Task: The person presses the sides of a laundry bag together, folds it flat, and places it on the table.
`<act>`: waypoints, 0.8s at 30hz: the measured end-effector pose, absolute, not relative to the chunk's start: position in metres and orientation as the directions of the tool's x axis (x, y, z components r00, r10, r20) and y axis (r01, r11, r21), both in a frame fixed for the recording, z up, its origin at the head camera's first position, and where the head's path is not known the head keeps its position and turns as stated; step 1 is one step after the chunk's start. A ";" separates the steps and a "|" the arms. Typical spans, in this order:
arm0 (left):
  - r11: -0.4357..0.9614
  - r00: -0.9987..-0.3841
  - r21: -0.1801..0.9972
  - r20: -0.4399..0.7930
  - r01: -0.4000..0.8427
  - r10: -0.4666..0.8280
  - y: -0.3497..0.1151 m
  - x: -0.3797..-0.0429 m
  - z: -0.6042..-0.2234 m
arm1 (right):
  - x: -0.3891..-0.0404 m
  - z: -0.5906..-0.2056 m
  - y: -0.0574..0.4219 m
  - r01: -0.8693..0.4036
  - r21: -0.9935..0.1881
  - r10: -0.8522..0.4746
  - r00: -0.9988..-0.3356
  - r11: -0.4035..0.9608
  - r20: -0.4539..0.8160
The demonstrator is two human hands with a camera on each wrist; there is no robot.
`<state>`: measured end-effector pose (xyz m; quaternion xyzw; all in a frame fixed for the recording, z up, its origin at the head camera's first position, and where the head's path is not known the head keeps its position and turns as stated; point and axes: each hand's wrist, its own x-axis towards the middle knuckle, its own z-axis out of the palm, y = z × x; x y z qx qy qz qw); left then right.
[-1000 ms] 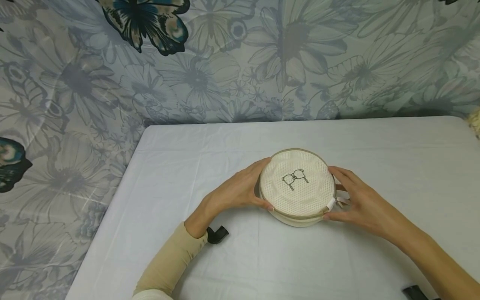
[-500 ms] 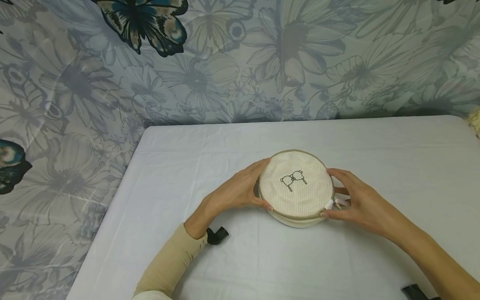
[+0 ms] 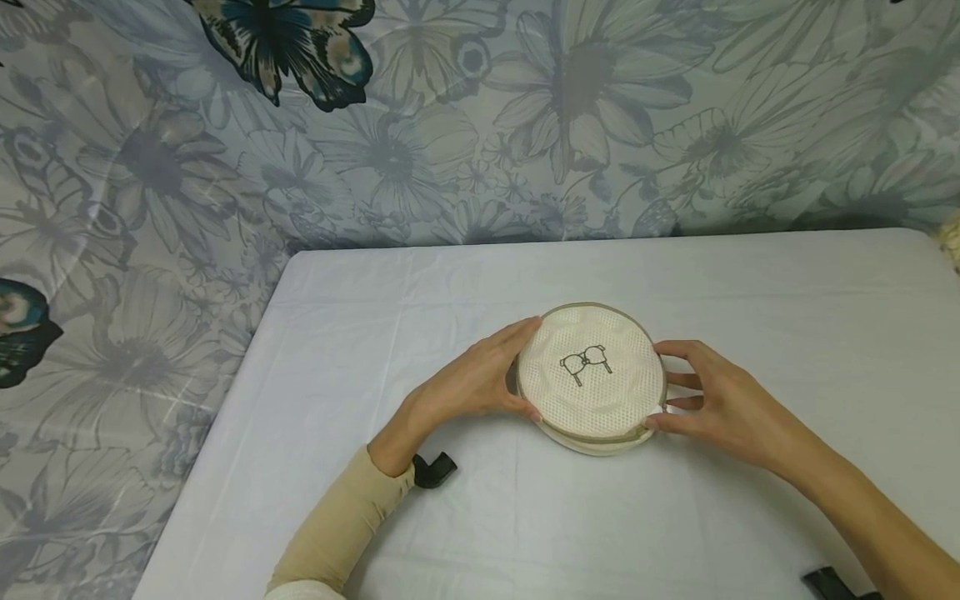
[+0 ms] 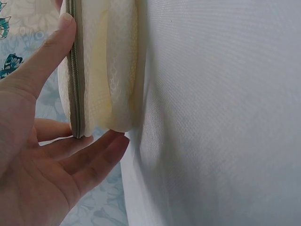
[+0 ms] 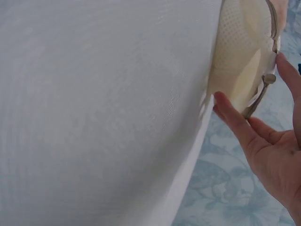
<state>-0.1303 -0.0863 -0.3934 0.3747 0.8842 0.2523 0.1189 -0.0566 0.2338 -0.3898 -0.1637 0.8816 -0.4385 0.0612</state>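
Note:
A round cream mesh laundry bag point(image 3: 600, 392) with a zip round its top edge sits on the white-covered table, a small dark bra outline point(image 3: 585, 364) printed on its lid. My left hand point(image 3: 480, 371) holds its left side, thumb on the near edge and fingers along the far side. In the left wrist view the zip point(image 4: 74, 84) runs under that thumb, and the lower fingers touch the soft mesh side. From the right, my right hand point(image 3: 723, 408) holds the bag with thumb at the near rim and fingers on its side. The zip pull point(image 5: 269, 79) shows between thumb and fingers.
A white cloth point(image 3: 600, 525) covers the table, which meets a flower-and-butterfly patterned wall point(image 3: 525, 125) at the back and left. Dark wrist-camera pieces point(image 3: 435, 471) stick out at both wrists. Something yellowish point(image 3: 951, 242) shows at the far right edge.
The bag has shifted slightly left and towards me. My right hand's fingers have moved, and the white tab at the bag's right edge is now mostly hidden. The left hand has hardly moved.

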 end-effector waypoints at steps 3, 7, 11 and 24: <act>0.594 -0.691 0.539 -0.031 0.597 0.723 -0.086 -0.131 -0.393 | -0.057 -0.389 0.233 -0.221 -0.798 -0.338 -0.941 0.561 0.023; 0.590 -0.682 0.547 -0.046 0.594 0.730 -0.087 -0.131 -0.392 | -0.057 -0.389 0.232 -0.196 -0.799 -0.331 -0.944 0.568 -0.003; 0.585 -0.670 0.547 -0.058 0.599 0.740 -0.088 -0.130 -0.392 | -0.058 -0.390 0.231 -0.175 -0.796 -0.331 -0.943 0.580 -0.034; 0.578 -0.658 0.549 -0.065 0.604 0.750 -0.087 -0.128 -0.392 | -0.055 -0.390 0.229 -0.166 -0.739 -0.317 -0.946 0.653 -0.067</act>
